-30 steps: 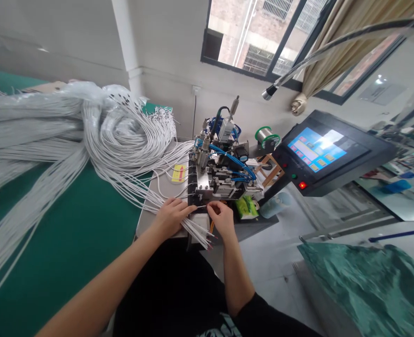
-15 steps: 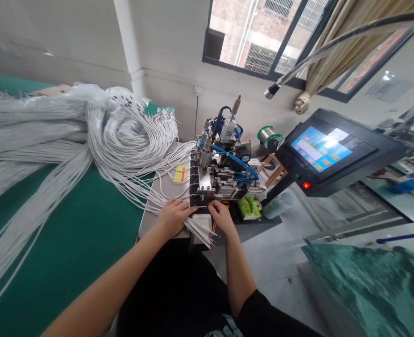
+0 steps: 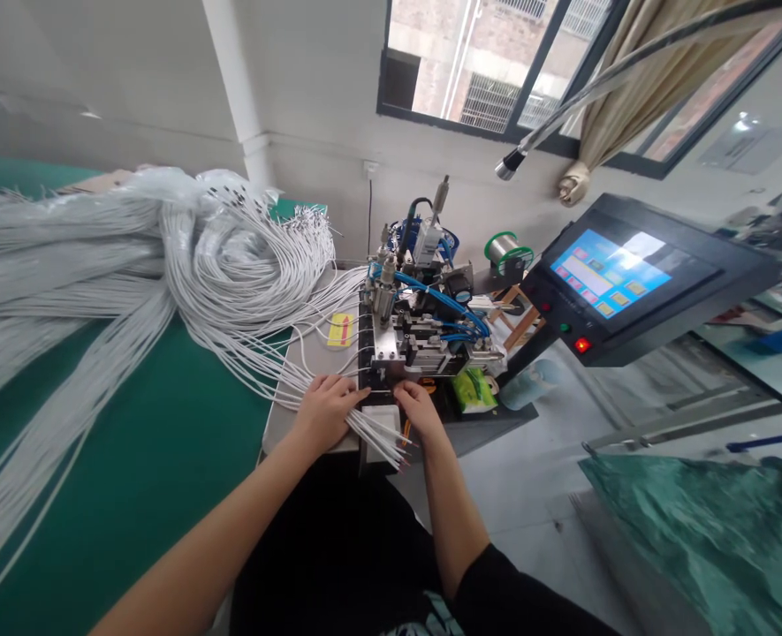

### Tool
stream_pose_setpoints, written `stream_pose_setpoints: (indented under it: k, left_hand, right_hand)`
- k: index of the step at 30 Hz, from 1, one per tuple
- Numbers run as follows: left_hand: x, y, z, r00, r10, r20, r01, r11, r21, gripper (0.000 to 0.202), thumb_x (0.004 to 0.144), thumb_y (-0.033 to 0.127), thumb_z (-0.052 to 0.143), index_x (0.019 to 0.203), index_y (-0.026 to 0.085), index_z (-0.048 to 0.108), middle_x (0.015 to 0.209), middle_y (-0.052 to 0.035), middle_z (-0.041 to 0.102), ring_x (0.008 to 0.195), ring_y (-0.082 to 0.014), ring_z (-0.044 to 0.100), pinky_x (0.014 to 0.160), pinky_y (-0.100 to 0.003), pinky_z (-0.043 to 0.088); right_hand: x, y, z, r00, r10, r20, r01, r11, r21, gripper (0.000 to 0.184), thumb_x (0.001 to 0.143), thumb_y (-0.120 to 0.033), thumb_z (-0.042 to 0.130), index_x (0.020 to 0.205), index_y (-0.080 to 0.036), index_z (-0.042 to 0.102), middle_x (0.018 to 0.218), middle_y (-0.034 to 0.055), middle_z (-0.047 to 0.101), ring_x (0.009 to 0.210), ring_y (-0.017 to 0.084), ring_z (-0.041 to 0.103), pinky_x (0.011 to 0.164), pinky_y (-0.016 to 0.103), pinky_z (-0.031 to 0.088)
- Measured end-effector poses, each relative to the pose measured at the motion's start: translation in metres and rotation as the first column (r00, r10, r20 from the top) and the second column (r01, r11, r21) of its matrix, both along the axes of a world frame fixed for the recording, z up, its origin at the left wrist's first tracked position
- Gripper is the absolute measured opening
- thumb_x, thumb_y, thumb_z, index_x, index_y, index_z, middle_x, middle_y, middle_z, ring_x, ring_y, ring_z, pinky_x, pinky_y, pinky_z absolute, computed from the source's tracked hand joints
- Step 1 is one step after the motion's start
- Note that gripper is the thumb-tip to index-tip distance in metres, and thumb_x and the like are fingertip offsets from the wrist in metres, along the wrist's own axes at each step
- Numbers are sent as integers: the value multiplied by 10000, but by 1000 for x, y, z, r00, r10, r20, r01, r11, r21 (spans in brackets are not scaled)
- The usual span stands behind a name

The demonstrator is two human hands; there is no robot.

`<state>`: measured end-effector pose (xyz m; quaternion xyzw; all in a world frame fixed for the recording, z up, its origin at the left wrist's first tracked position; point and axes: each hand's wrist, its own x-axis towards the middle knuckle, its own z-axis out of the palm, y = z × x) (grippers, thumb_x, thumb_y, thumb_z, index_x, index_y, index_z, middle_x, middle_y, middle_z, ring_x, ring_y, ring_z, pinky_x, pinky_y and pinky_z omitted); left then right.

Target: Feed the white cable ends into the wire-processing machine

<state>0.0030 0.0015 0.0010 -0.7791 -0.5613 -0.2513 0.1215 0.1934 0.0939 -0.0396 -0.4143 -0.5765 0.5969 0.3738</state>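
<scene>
My left hand (image 3: 326, 412) is closed over a bundle of white cables (image 3: 378, 435), its thumb stretched toward the front of the wire-processing machine (image 3: 423, 309). The bundle's loose ends, with reddish tips, fan out below my fingers over a pale block (image 3: 383, 417). Just to the right, my right hand (image 3: 420, 410) pinches at the machine's front edge. A thin white cable (image 3: 381, 390) spans between the two hands, and its end is hidden in my right fingertips. Several more cables run from the left into the machine's black slotted strip (image 3: 365, 340).
Piled white cables (image 3: 251, 256) cover the green table (image 3: 185, 406) to the left. A yellow label (image 3: 340, 329) lies beside the machine. To the right stand a solder wire spool (image 3: 506, 252), a lit touchscreen (image 3: 609, 274) and a green packet (image 3: 474, 390). A flexible lamp (image 3: 511, 164) hangs above.
The view has shifted slightly. Both hands keep nearly the same place and grip at the machine's front, with the cable still between them.
</scene>
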Motion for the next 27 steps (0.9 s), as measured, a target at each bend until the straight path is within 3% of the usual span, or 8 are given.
stream_pose_setpoints:
  k: [8, 14, 20, 27]
  left_hand:
    - [2, 0, -2, 997, 61, 39, -63, 997, 47, 245, 833, 169, 562, 1016, 241, 707, 1002, -60, 699, 950, -229, 601, 873, -415, 401]
    - [5, -1, 4, 987, 145, 64, -151, 984, 96, 234, 889, 256, 547, 1085, 213, 667, 1053, -70, 697, 974, -237, 604, 897, -412, 395]
    - [6, -4, 8, 990, 112, 83, -122, 983, 138, 221, 928, 257, 509, 1097, 227, 649, 936, -38, 727, 862, -185, 646, 895, -380, 371]
    - [4, -4, 3, 991, 84, 106, -100, 983, 157, 211, 938, 256, 482, 1049, 230, 659, 830, -20, 731, 716, -150, 648, 878, -360, 371]
  right_hand:
    - [9, -8, -3, 995, -75, 60, 70, 993, 94, 327, 750, -482, 612, 644, -179, 550, 549, -48, 469, 531, 109, 404, 535, 230, 315]
    - [19, -23, 16, 987, -121, 107, 96, 973, 211, 322, 817, -468, 585, 667, -184, 577, 555, -34, 507, 531, 122, 453, 555, 241, 355]
    - [25, -44, 52, 992, 44, 116, -78, 947, 312, 250, 862, -399, 592, 755, -179, 646, 604, -14, 552, 540, 122, 482, 530, 233, 365]
    - [20, -62, 73, 914, 310, 261, -399, 798, 452, 258, 885, -282, 557, 1072, -220, 724, 902, 45, 724, 663, 146, 598, 627, 246, 454]
